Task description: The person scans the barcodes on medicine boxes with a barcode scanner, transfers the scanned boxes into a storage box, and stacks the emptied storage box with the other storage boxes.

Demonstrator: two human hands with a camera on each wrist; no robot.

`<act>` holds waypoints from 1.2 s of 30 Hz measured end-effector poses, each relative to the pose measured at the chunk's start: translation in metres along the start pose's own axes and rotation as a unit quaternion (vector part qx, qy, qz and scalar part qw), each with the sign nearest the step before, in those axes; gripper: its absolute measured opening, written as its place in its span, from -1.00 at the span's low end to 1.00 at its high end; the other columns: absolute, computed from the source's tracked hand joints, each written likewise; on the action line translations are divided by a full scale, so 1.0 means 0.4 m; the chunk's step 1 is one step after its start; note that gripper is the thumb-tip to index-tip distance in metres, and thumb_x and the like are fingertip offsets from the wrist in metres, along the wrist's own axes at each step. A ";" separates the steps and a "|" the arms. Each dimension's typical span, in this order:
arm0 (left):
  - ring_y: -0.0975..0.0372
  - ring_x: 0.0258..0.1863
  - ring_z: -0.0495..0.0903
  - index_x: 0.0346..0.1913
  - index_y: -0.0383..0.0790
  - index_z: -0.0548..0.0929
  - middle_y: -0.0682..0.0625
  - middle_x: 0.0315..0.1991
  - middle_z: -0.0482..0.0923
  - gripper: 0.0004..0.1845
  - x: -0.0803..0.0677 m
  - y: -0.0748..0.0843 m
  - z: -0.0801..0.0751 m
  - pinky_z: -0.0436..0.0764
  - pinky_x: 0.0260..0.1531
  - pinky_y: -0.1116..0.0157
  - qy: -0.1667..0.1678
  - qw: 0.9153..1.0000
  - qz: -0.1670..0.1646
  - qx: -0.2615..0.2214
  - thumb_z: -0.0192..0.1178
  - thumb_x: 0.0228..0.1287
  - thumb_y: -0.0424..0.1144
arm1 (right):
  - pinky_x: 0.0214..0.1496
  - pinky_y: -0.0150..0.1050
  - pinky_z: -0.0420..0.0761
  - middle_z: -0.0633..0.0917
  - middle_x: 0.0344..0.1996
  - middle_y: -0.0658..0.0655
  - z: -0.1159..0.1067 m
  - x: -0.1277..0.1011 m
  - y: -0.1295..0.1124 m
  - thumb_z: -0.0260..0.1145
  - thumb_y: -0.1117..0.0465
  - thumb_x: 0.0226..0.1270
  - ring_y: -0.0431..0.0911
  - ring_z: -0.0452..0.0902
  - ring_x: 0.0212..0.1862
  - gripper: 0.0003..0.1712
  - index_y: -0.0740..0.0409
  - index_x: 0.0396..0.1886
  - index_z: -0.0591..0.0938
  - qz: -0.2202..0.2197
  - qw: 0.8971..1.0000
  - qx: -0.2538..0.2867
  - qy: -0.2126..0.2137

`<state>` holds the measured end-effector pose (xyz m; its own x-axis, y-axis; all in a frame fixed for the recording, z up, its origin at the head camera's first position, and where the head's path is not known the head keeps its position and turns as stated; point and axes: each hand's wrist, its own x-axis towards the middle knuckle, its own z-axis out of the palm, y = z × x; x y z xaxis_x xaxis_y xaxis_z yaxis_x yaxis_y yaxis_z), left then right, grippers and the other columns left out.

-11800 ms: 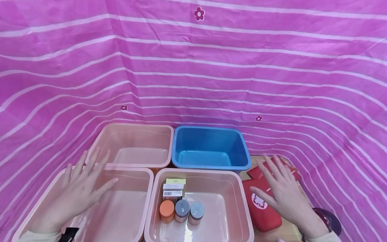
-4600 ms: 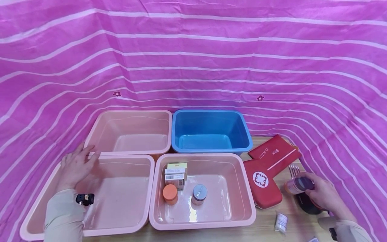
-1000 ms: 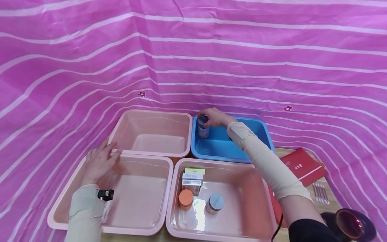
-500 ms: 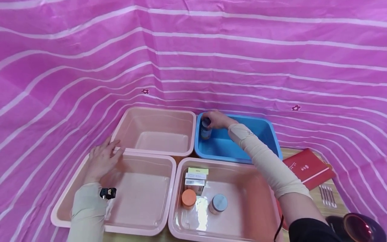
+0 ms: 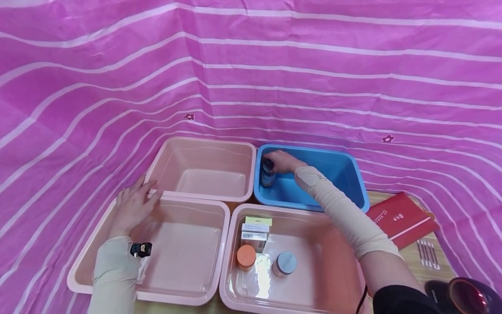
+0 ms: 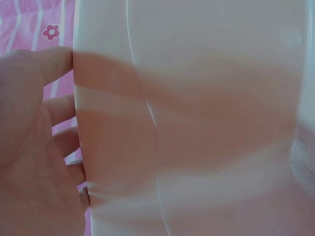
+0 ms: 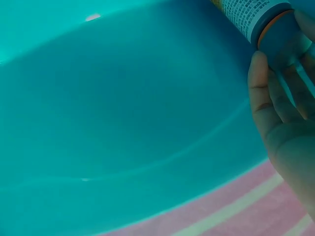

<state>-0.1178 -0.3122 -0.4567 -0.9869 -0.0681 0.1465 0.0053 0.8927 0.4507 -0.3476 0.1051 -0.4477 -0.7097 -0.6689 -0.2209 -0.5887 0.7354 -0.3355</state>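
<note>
My right hand (image 5: pixel 283 161) reaches into the left end of the blue bin (image 5: pixel 331 174) and grips a bottle (image 5: pixel 267 179) by its dark lid. The bottle stands nearly upright by the bin's left wall. In the right wrist view, fingers hold the grey lid, and small print covers the bottle's white label (image 7: pixel 243 19). Its base lies outside that view. My left hand (image 5: pixel 135 207) rests at the back left rim of the near-left pink bin (image 5: pixel 184 253), fingers extended. In the left wrist view, its fingertips (image 6: pixel 61 59) touch the bin's rim.
The near-right pink bin (image 5: pixel 225 279) holds an orange-lidded jar (image 5: pixel 246 257), a grey-lidded jar (image 5: pixel 285 264) and several small boxes (image 5: pixel 256 235). Another pink bin (image 5: pixel 211 152) stands behind. Right of the bins lie a red folder (image 5: pixel 404 218), forks (image 5: pixel 428 254) and sunglasses (image 5: pixel 466 296).
My right hand has carried the bottle from the table's right side to the blue bin. Over the last second it has lowered the bottle further. My left hand stays on the rim.
</note>
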 end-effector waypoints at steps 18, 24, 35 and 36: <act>-0.44 0.22 0.29 0.36 -0.36 0.48 -0.48 0.51 0.17 -0.43 0.000 0.005 -0.002 0.14 0.19 -0.27 0.006 1.000 0.000 0.003 0.02 0.56 0.03 | 0.37 0.10 0.53 0.71 0.06 0.21 0.029 0.004 0.008 0.42 0.37 0.32 0.13 0.58 0.15 -0.54 0.15 0.22 0.61 0.021 1.000 0.003 -0.013; -0.47 0.26 0.25 0.38 -0.35 0.46 -0.49 0.53 0.13 -0.43 0.001 0.002 -0.002 0.12 0.23 -0.31 -0.002 1.000 0.002 0.004 0.00 0.57 0.03 | 0.41 0.12 0.48 0.65 0.18 0.26 0.005 -0.022 -0.006 0.41 0.28 0.38 0.15 0.53 0.26 -0.40 0.14 0.39 0.51 0.025 0.999 -0.012 -0.030; -0.48 0.19 0.31 0.33 -0.36 0.50 -0.49 0.50 0.18 -0.44 0.002 0.000 0.001 0.18 0.13 -0.27 0.012 1.000 0.014 0.007 0.01 0.56 0.02 | 0.38 0.08 0.53 0.60 0.32 0.18 -0.108 -0.168 -0.124 0.42 0.09 0.40 0.10 0.48 0.38 -0.43 0.07 0.36 0.57 -0.035 0.999 0.003 -0.007; -0.48 0.20 0.30 0.34 -0.37 0.49 -0.49 0.50 0.18 -0.44 0.002 0.000 0.001 0.17 0.14 -0.28 0.010 1.000 0.014 0.006 0.00 0.57 0.03 | 0.37 0.06 0.54 0.60 0.31 0.16 -0.113 -0.187 -0.140 0.42 0.08 0.40 0.08 0.49 0.37 -0.43 0.08 0.35 0.58 -0.045 0.999 0.002 0.001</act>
<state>-0.1188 -0.3120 -0.4569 -0.9829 -0.0520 0.1766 0.0308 0.8993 0.4362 -0.2790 0.1190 -0.3710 -0.6545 -0.7325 -0.1869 -0.6495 0.6714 -0.3570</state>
